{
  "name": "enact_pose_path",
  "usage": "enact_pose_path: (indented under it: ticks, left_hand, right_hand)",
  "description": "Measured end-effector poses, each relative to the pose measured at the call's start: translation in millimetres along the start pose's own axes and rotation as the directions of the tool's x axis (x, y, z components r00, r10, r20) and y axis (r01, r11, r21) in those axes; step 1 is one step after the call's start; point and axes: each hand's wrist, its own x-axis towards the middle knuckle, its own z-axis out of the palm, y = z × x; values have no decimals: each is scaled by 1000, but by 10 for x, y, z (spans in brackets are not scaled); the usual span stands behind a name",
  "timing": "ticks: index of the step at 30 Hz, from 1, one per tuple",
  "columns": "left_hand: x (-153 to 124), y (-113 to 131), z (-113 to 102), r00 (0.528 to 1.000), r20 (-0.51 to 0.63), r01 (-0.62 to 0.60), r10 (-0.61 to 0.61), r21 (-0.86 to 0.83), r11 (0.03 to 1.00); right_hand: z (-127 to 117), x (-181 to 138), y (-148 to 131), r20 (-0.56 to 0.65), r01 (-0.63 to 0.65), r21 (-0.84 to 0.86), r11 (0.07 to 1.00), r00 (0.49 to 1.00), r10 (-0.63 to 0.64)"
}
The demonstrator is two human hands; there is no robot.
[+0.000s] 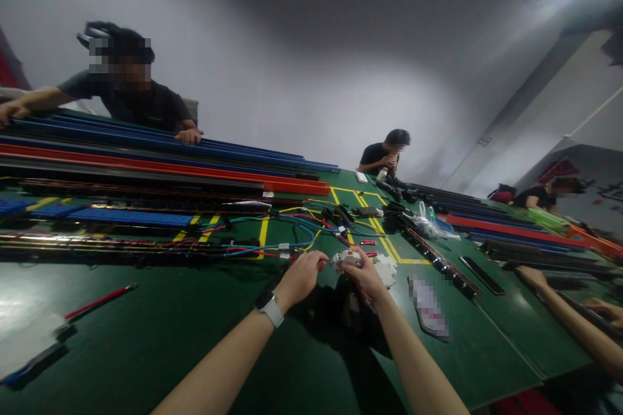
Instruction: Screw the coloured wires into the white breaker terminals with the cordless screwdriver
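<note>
Green table (160, 331), white piece (346, 260) in right hand (366, 276)

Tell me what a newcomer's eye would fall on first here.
Probably the right hand, low centre, holding a small white part; the left hand is close beside it, a smartwatch on its wrist. Next, perhaps, the long orange rail across the left of the green table.

Coloured wires (310, 227) and a long orange strip (296, 186) lie on the green table (195, 314).
</note>
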Motion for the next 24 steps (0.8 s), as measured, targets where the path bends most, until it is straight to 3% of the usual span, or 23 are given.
enact_pose_path:
  ticks: [10,20,24]
  left_hand:
    - [-3,54,10,996,77,26,-39,163,986]
    - [-6,87,-49,984,177,-37,-8,253,967]
    - [-2,99,-78,982,189,-22,-26,248,969]
  right_hand:
    - [-53,56,-174,147,182,-243,953,978,-150]
    - [-100,65,-426,261,196,-447,873,962,-82]
    - [-105,71,-409,256,187,-466,865,964,-71]
